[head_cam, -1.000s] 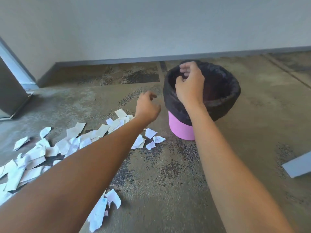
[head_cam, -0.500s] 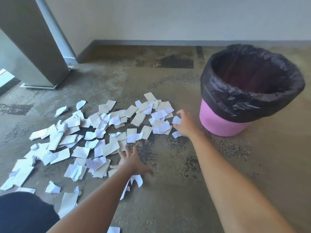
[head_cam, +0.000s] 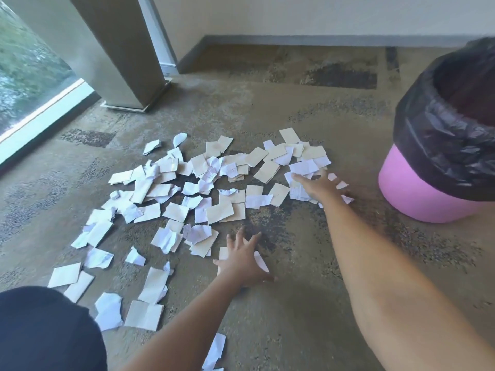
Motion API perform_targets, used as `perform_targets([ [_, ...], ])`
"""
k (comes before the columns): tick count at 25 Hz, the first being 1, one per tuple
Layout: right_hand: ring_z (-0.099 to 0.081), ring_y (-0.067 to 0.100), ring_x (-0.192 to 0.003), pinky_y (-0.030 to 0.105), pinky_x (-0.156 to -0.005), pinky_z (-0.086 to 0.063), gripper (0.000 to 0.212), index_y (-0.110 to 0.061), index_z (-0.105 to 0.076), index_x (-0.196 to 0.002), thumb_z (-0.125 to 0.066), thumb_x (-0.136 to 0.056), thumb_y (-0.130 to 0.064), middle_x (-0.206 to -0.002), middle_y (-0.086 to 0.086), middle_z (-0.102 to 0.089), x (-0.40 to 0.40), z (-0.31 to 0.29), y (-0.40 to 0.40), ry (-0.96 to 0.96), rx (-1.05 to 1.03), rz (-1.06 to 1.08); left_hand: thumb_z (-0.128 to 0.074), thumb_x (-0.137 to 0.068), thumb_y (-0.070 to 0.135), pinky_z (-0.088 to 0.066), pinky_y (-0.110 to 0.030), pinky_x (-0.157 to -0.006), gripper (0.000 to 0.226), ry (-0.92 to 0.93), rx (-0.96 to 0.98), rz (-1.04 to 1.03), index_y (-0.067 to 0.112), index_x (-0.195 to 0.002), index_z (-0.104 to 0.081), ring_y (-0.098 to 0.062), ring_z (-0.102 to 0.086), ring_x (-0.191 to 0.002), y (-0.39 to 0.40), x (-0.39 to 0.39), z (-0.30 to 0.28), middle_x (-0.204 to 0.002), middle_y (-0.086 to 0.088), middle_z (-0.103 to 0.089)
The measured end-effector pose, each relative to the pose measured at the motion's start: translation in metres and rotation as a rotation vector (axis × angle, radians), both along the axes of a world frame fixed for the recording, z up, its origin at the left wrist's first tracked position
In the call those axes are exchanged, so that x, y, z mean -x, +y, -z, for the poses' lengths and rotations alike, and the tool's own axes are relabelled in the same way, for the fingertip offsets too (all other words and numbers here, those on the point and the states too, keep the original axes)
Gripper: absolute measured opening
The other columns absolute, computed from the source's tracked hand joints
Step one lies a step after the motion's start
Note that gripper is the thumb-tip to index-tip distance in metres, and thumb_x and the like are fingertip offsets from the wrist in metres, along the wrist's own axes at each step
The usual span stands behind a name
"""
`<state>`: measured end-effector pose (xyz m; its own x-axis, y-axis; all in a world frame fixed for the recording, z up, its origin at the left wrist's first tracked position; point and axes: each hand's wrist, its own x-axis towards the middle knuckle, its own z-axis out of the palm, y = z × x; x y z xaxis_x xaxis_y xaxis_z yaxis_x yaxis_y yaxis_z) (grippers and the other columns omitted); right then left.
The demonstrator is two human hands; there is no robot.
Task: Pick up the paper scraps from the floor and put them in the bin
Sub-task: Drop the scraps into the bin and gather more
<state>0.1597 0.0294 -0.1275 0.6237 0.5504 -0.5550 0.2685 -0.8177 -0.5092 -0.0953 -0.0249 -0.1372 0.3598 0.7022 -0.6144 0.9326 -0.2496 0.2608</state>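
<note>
Several white and cream paper scraps point(head_cam: 203, 188) lie spread over the carpet in the middle of the view. A pink bin point(head_cam: 417, 194) lined with a black bag point(head_cam: 439, 156) stands at the right. My left hand point(head_cam: 242, 259) lies flat with spread fingers on a few scraps at the near edge of the pile. Over the scraps at the pile's right end, close to the bin, my right hand point(head_cam: 320, 186) presses down with straight fingers. Neither hand grips anything.
A grey pillar point(head_cam: 117, 49) stands at the back left beside a floor-level window point(head_cam: 29, 76). A wall with a grey skirting board point(head_cam: 321, 40) runs along the back. My dark-clothed knee point(head_cam: 42, 330) fills the bottom left corner.
Both hands came down from the bin to the floor. They now rest flat on the scraps, and my view has dropped lower and turned left.
</note>
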Motion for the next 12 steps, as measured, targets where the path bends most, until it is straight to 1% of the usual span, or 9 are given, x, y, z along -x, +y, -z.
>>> perform_targets([
  [3, 0.009, 0.047, -0.147, 0.075, -0.108, -0.003, 0.106, -0.035, -0.018, -0.152, -0.058, -0.066, -0.083, -0.163, 0.008, 0.004, 0.034, -0.003, 0.017, -0.018, 0.037, -0.145, -0.076, -0.075, 0.04, -0.024, -0.073, -0.106, 0.094, -0.027, -0.055, -0.05, 0.051, -0.148, -0.018, -0.03, 0.008, -0.15, -0.006, -0.006, 0.001, -0.162, 0.005, 0.003],
  [5, 0.012, 0.05, -0.145, 0.076, -0.106, -0.008, 0.094, -0.034, -0.021, -0.151, -0.066, -0.075, -0.066, -0.163, 0.01, 0.008, 0.055, 0.003, 0.023, -0.064, 0.049, -0.255, -0.068, -0.079, 0.028, -0.027, -0.066, -0.11, 0.082, -0.067, -0.062, -0.07, 0.05, -0.147, -0.027, -0.033, 0.001, -0.149, -0.004, -0.006, 0.004, -0.162, 0.002, -0.006],
  [7, 0.006, 0.05, -0.145, 0.075, -0.106, -0.015, 0.085, -0.035, -0.025, -0.15, -0.072, -0.079, -0.044, -0.162, 0.013, 0.005, 0.07, 0.01, 0.024, -0.154, 0.074, -0.314, -0.058, -0.082, 0.018, -0.029, -0.059, -0.112, 0.068, -0.137, -0.084, -0.1, 0.047, -0.142, -0.042, -0.033, -0.012, -0.148, 0.001, -0.003, 0.005, -0.158, 0.001, -0.02],
  [8, -0.001, 0.049, -0.145, 0.072, -0.106, -0.02, 0.082, -0.035, -0.028, -0.148, -0.072, -0.08, -0.037, -0.16, 0.015, -0.001, 0.074, 0.012, 0.023, -0.216, 0.083, -0.328, -0.053, -0.083, 0.015, -0.03, -0.053, -0.114, 0.061, -0.172, -0.101, -0.1, 0.042, -0.138, -0.05, -0.033, -0.02, -0.145, 0.002, -0.001, 0.004, -0.155, 0.0, -0.027],
  [9, -0.01, 0.045, -0.143, 0.067, -0.104, -0.027, 0.077, -0.034, -0.032, -0.145, -0.073, -0.079, -0.035, -0.157, 0.016, -0.009, 0.076, 0.014, 0.022, -0.278, 0.086, -0.343, -0.05, -0.085, 0.012, -0.031, -0.048, -0.114, 0.055, -0.203, -0.126, -0.092, 0.038, -0.132, -0.057, -0.033, -0.028, -0.142, 0.002, 0.001, 0.002, -0.152, -0.002, -0.033],
  [11, -0.024, 0.038, -0.137, 0.054, -0.094, -0.039, 0.068, -0.031, -0.039, -0.135, -0.075, -0.078, -0.033, -0.149, 0.016, -0.022, 0.078, 0.017, 0.021, -0.356, 0.064, -0.349, -0.049, -0.087, 0.01, -0.035, -0.042, -0.111, 0.046, -0.24, -0.169, -0.087, 0.032, -0.123, -0.066, -0.031, -0.038, -0.135, 0.002, 0.003, -0.001, -0.146, -0.001, -0.041],
  [12, -0.028, 0.037, -0.134, 0.049, -0.089, -0.043, 0.065, -0.027, -0.041, -0.131, -0.076, -0.077, -0.03, -0.147, 0.017, -0.026, 0.078, 0.02, 0.021, -0.346, 0.031, -0.331, -0.05, -0.089, 0.011, -0.037, -0.042, -0.109, 0.042, -0.248, -0.18, -0.088, 0.032, -0.121, -0.068, -0.03, -0.041, -0.133, 0.001, 0.004, -0.002, -0.144, 0.0, -0.043],
])
